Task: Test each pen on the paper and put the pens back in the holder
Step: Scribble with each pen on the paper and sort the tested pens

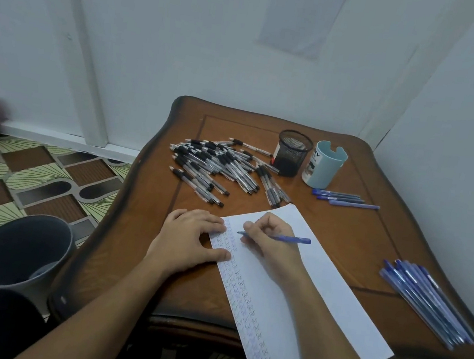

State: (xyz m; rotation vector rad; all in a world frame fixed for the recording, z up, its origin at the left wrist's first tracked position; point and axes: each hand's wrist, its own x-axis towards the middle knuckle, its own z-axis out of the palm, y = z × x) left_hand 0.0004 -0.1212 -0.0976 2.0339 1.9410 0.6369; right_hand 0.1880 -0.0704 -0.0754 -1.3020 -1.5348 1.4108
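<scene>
- Your right hand [269, 240] has its fingers curled round 1 blue pen [291, 239]. It pinches the pen near the tip, and the capped end points right.
- The pen's tip touches the paper [313, 296] close to its upper left edge. The fingers hide part of the barrel.
- Your left hand [190, 241] lies flat with its fingers straight and spread. Its fingertips and thumb press on the paper's left edge, and it grips nothing.
- There is 1 sheet of paper, lying slantwise on the wooden table [373, 244]. Columns of small blue marks run down its left side, too fine to read. Its near end is cut off by the frame.
- A heap of black pens [215, 170] lies beyond your left hand. They overlap too much to count.
- 2 holders stand at the far side, touching or nearly so: 1 black mesh holder [292, 153] and 1 pale blue holder [324, 165]. You cannot tell what is inside either.
- Just in front of the pale blue one lie 3 or 4 loose blue pens [345, 199]. They sit too close together to count exactly.
- A bundle of blue pens [425, 303] lies at the right edge, well apart from the paper and too blurred to count.
- 1 grey bin [21, 252] stands on the patterned floor, left of the table.
- 1 printed sheet [304, 15] hangs on the wall, its top cut off.
</scene>
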